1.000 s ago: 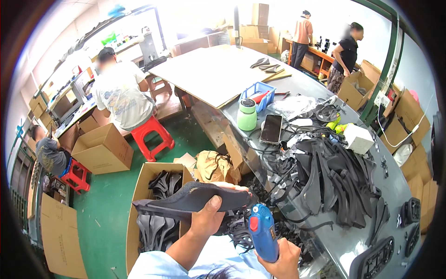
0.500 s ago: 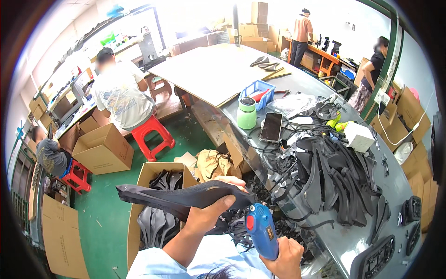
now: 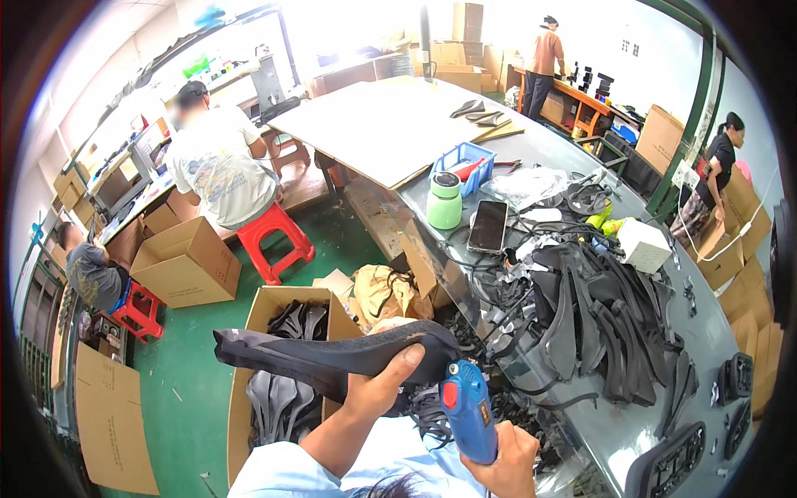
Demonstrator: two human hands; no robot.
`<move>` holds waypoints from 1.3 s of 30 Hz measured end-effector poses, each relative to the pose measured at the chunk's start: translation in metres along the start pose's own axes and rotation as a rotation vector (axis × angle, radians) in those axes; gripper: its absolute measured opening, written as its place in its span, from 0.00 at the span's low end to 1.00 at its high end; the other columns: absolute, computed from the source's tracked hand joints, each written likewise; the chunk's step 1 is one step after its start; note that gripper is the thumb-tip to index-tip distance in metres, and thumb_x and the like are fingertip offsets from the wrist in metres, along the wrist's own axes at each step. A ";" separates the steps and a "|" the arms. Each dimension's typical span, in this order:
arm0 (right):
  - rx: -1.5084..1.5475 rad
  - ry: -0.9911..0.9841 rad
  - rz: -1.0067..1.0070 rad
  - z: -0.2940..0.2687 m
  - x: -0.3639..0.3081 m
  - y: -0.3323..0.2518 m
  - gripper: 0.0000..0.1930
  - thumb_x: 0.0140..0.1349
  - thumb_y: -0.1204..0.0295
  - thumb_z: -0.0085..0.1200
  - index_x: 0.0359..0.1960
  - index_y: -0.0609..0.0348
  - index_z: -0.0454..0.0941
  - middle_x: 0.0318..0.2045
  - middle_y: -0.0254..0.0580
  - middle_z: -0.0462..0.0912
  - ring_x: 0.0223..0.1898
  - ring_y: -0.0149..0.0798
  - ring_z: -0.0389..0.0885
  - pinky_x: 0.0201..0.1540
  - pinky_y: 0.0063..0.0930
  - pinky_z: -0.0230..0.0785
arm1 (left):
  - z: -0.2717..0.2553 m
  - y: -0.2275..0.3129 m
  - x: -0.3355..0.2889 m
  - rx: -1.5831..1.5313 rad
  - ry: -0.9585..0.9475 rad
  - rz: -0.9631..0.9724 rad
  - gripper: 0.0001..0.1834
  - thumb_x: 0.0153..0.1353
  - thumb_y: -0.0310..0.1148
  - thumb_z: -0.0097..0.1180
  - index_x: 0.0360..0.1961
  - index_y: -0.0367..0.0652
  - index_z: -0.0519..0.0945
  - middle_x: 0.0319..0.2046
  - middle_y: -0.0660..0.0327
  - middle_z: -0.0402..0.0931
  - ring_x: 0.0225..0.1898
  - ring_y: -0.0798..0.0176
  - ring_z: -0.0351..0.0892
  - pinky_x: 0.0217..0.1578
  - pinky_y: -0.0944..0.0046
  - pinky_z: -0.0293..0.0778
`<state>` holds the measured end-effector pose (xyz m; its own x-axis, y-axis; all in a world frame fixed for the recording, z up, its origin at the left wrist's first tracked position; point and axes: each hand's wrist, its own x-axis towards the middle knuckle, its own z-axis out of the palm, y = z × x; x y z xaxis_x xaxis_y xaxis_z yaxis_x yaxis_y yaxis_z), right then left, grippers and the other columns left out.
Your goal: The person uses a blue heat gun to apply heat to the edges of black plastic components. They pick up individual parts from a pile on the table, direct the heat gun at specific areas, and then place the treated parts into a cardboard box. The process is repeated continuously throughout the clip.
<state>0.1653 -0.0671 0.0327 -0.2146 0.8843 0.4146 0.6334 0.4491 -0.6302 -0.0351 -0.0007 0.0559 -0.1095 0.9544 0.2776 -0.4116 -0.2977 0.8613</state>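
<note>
My left hand [image 3: 378, 383] grips a long black bicycle saddle [image 3: 332, 355] from beneath, thumb against its side. Its narrow nose points left, and its wide, rounded end is on the right. My right hand [image 3: 513, 461] is wrapped round the lower handle of a blue handheld torch [image 3: 471, 415] with a red button. The torch's metal nozzle stands close to the saddle's wide end; I cannot tell whether they touch, and no flame shows. Below the saddle, an open cardboard box [image 3: 238, 407] holds several dark saddle-shaped pieces [image 3: 282, 407].
On the grey table [image 3: 618, 432] to the right lie a heap of black pieces [image 3: 594, 324], a phone [image 3: 487, 226], a green bottle [image 3: 444, 202], a blue basket [image 3: 473, 176] and a white box [image 3: 643, 246]. Co-workers sit on red stools [image 3: 276, 241] at left; others stand farther back.
The saddle has turned slightly in my left hand, its wide end now more raised and rounded above the nozzle. The person at far right has moved further right, toward the cardboard boxes.
</note>
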 end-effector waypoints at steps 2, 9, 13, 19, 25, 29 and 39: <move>0.031 -0.015 0.017 0.001 -0.001 -0.001 0.18 0.37 0.68 0.65 0.24 0.59 0.67 0.15 0.48 0.69 0.19 0.53 0.71 0.22 0.41 0.63 | -0.003 -0.005 -0.001 -0.004 -0.015 -0.030 0.14 0.58 0.30 0.55 0.44 0.35 0.73 0.38 0.62 0.73 0.40 0.71 0.70 0.43 0.71 0.66; 0.112 -0.042 0.046 0.001 0.003 -0.005 0.19 0.36 0.68 0.66 0.24 0.59 0.66 0.16 0.49 0.70 0.20 0.54 0.72 0.23 0.41 0.64 | 0.000 -0.005 0.000 0.026 -0.035 -0.113 0.14 0.56 0.29 0.54 0.43 0.33 0.73 0.37 0.58 0.75 0.39 0.67 0.73 0.43 0.66 0.69; 0.092 -0.036 0.035 -0.002 0.004 -0.006 0.18 0.37 0.68 0.65 0.24 0.59 0.66 0.16 0.48 0.69 0.20 0.53 0.71 0.22 0.41 0.63 | 0.000 0.004 0.002 0.084 -0.082 -0.114 0.13 0.56 0.25 0.54 0.44 0.34 0.74 0.37 0.63 0.74 0.40 0.72 0.70 0.44 0.70 0.66; -0.066 0.008 -0.061 -0.005 0.006 -0.005 0.17 0.39 0.68 0.63 0.24 0.60 0.66 0.14 0.47 0.67 0.18 0.52 0.68 0.20 0.41 0.60 | -0.007 0.022 0.015 0.316 -0.258 -0.138 0.14 0.54 0.24 0.56 0.43 0.34 0.75 0.35 0.64 0.75 0.38 0.73 0.72 0.40 0.70 0.69; -0.090 -0.008 -0.087 -0.003 0.003 -0.001 0.17 0.39 0.68 0.63 0.24 0.61 0.66 0.14 0.47 0.67 0.17 0.51 0.68 0.20 0.41 0.60 | -0.013 0.041 0.030 0.896 -0.491 0.108 0.14 0.47 0.25 0.59 0.38 0.37 0.79 0.34 0.57 0.77 0.35 0.60 0.76 0.39 0.63 0.70; -0.030 -0.055 -0.080 -0.003 0.003 0.001 0.18 0.39 0.67 0.64 0.24 0.61 0.66 0.14 0.47 0.68 0.18 0.51 0.69 0.20 0.41 0.61 | -0.014 0.037 0.036 1.017 -0.579 0.243 0.16 0.43 0.24 0.57 0.38 0.39 0.81 0.34 0.60 0.79 0.35 0.60 0.77 0.40 0.65 0.69; 0.255 -0.124 0.043 -0.006 0.010 -0.015 0.20 0.36 0.69 0.67 0.24 0.60 0.65 0.15 0.50 0.70 0.20 0.55 0.72 0.23 0.41 0.64 | -0.012 -0.012 0.018 0.776 -0.558 0.144 0.15 0.47 0.26 0.59 0.39 0.37 0.76 0.36 0.56 0.77 0.39 0.56 0.77 0.40 0.62 0.71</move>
<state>0.1580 -0.0654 0.0505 -0.2908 0.9051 0.3101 0.4394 0.4143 -0.7970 -0.0426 0.0201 0.0453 0.4159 0.8205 0.3923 0.3060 -0.5324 0.7892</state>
